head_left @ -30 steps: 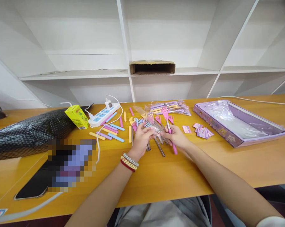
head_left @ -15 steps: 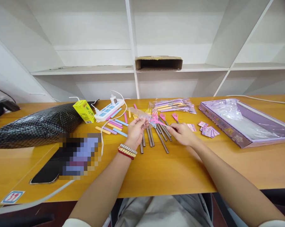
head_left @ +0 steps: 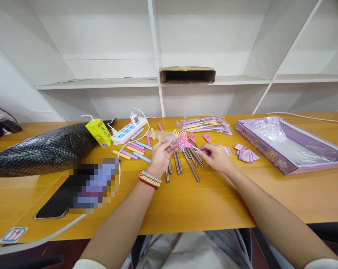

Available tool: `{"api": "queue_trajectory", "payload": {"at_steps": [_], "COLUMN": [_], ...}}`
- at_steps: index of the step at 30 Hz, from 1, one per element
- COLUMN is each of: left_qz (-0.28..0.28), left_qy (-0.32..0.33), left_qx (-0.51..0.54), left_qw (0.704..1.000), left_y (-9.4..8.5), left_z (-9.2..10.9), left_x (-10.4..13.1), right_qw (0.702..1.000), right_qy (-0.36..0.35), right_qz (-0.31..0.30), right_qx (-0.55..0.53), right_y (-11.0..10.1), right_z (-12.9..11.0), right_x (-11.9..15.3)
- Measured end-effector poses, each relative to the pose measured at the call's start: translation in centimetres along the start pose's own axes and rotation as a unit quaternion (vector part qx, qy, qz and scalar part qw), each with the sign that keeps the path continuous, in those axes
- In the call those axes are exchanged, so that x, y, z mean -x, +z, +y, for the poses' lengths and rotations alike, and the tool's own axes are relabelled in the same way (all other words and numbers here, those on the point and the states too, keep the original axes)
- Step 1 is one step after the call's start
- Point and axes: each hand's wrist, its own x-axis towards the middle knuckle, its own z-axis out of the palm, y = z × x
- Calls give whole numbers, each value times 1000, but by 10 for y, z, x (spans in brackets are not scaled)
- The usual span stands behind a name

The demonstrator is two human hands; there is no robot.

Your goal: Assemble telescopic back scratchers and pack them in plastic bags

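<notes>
My left hand (head_left: 160, 156) is closed on a clear plastic bag (head_left: 165, 136), pinching it near its right end. A back scratcher with a pink hand-shaped head (head_left: 183, 143) is held by its purple handle in my right hand (head_left: 216, 157), with the head pointing left. That head is at the bag's right end; whether it is inside cannot be made out. Beneath and between my hands lie several back scratchers with metal rods (head_left: 191, 168) and pink, yellow or blue heads. Coloured handle tubes (head_left: 135, 149) are scattered left of my left hand.
Behind lie bagged back scratchers (head_left: 205, 124). Small printed cards (head_left: 247, 155) and a purple box (head_left: 286, 166) holding clear bags are to the right. On the left are a power strip (head_left: 128, 131), a yellow drink carton (head_left: 99, 132), a black wrapped bundle (head_left: 45, 151) and a phone (head_left: 55, 200).
The scratcher's pink head has turned from edge-on to flat and shifted slightly left towards the bag. The purple handle now shows in my right hand. The bag is spread farther left above my left hand.
</notes>
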Motion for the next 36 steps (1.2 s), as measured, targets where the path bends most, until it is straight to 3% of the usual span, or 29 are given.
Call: {"api": "queue_trajectory", "payload": {"at_steps": [8, 15, 25, 30, 33, 36], "left_qz": [-42, -63, -96, -105, -84, -66], "left_qy": [-35, -43, -24, -34, -21, 3], "left_qx": [-29, -38, -185, -151, -133, -112], "left_qw": [998, 996, 978, 982, 987, 991], "left_y": [6, 6, 9, 10, 11, 12], "left_z": [-11, -19, -19, -17, -18, -17], "left_x": [6, 9, 15, 16, 16, 14], "right_qw": [998, 999, 999, 996, 996, 983], "right_qy": [-41, -24, -43, -61, -43, 23], "right_qz": [-24, -10, -14, -37, -54, -98], "right_qx": [-42, -28, -29, -46, -59, -153], "right_y": [3, 4, 6, 4, 6, 5], "right_z": [0, -2, -7, -11, -15, -20], "right_x": [1, 3, 5, 5, 6, 7]}}
